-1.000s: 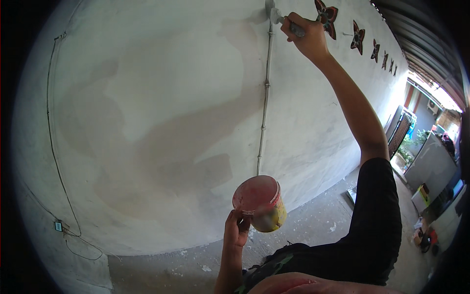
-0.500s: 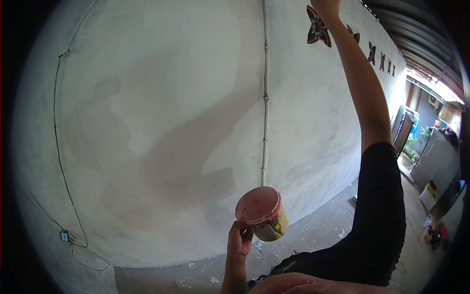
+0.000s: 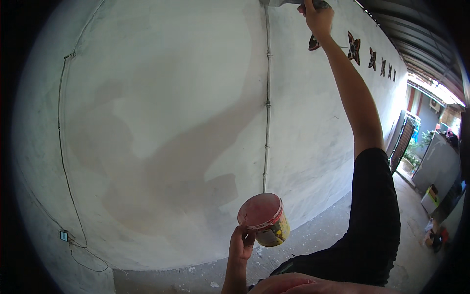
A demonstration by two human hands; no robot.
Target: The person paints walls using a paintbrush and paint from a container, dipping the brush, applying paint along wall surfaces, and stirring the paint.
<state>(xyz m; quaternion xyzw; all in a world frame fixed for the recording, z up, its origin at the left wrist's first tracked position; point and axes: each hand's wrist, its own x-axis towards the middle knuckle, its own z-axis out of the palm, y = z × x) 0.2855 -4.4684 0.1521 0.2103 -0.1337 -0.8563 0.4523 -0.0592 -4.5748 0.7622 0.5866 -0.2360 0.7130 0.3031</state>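
Note:
My left hand (image 3: pixel 240 243) grips the rim of a small paint bucket (image 3: pixel 274 232), yellow outside with red smears along its rim. Tilted toward me, the bucket shows a reddish-stained inside; how much paint it holds I cannot tell. At the top edge of the view, my right hand (image 3: pixel 319 20) is closed round the dark handle of a paintbrush (image 3: pixel 286 2). Its greyish head points left, close to the top of a thin pipe (image 3: pixel 268 125) that runs down the pale wall (image 3: pixel 196 93). The upper part of the brush is cut off, so contact with the wall is unclear.
Dark butterfly-shaped openings (image 3: pixel 353 48) line the wall's upper right. Cables and a small box (image 3: pixel 64 236) are on the left. Paint flecks dot the concrete floor (image 3: pixel 318 230). Far right are a gate (image 3: pixel 402 142), a low wall (image 3: pixel 438 159) and scattered items (image 3: pixel 435 237).
My right hand has come down and slightly left, bringing the paintbrush into view. The bucket in my left hand sits slightly lower, and the whole scene has shifted a little downward.

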